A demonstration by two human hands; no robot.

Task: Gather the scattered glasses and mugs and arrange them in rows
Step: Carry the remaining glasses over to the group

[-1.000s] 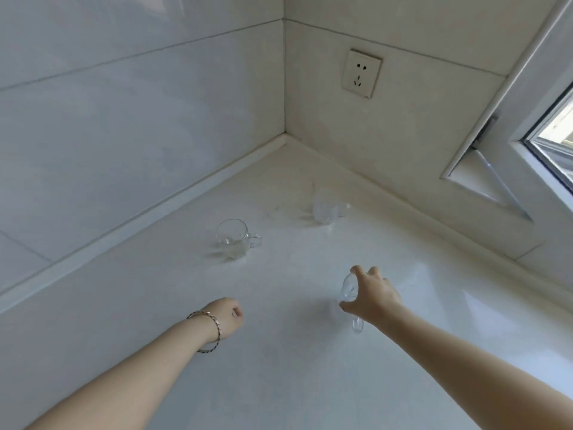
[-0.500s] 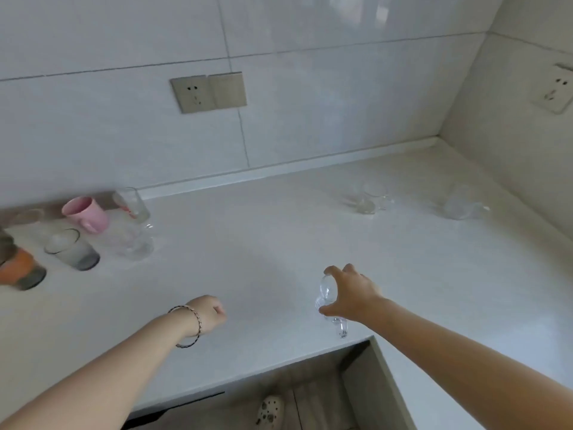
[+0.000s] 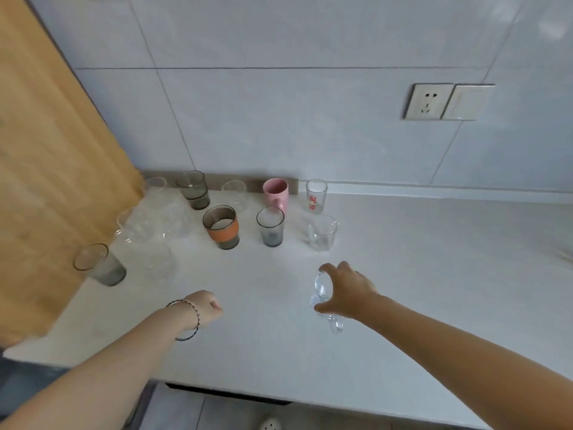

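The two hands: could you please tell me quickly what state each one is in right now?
Left hand: curled into a fist, holding nothing.
Right hand: gripping a clear glass mug from above.

One view only: head-worn, wide-angle. Looks forward and steeply down from above the countertop's [image 3: 434, 290] front edge toward its back edge and the tiled wall [image 3: 279, 119]. Close range: left hand [image 3: 203, 308] and right hand [image 3: 347, 293] sit mid-frame.

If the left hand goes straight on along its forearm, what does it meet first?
The left hand would probably meet the clear glass at the front row's right end; depth is unclear.
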